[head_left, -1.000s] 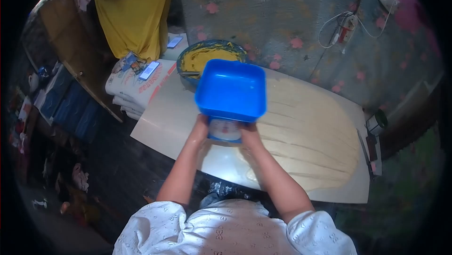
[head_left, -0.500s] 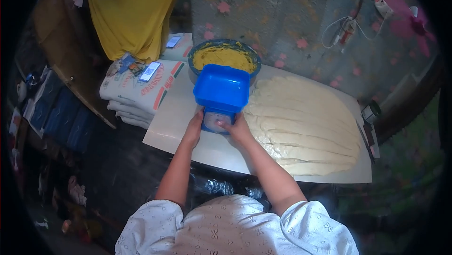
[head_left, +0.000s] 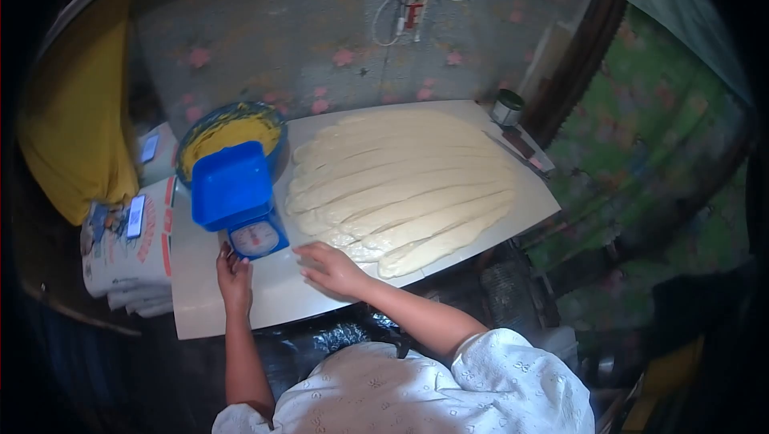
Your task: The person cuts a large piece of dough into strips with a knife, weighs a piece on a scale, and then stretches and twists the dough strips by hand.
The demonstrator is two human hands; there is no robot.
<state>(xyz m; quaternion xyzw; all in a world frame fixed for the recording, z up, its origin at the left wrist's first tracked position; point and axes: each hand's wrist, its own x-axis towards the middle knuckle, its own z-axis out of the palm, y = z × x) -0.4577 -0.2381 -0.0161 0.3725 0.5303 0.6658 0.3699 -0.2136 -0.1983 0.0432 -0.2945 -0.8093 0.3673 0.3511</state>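
A blue kitchen scale with a round dial stands on the white board, its square blue pan on top. My left hand is just below the scale's near left corner, fingers loosely bent and apart, nothing visible in them. To the right of the scale, my right hand is open, its fingers pointing left towards the scale without touching it. Beyond that hand spreads a wide, flat sheet of pale dough, cut into long strips.
Behind the scale sits a basin of yellow filling. Stacked printed sacks hold a phone at the left. A tin can and a dark-handled knife lie at the board's far right corner.
Both my hands have come off the scale, which they gripped from both sides before. My right hand has moved right, towards the dough. The head view has swung right.
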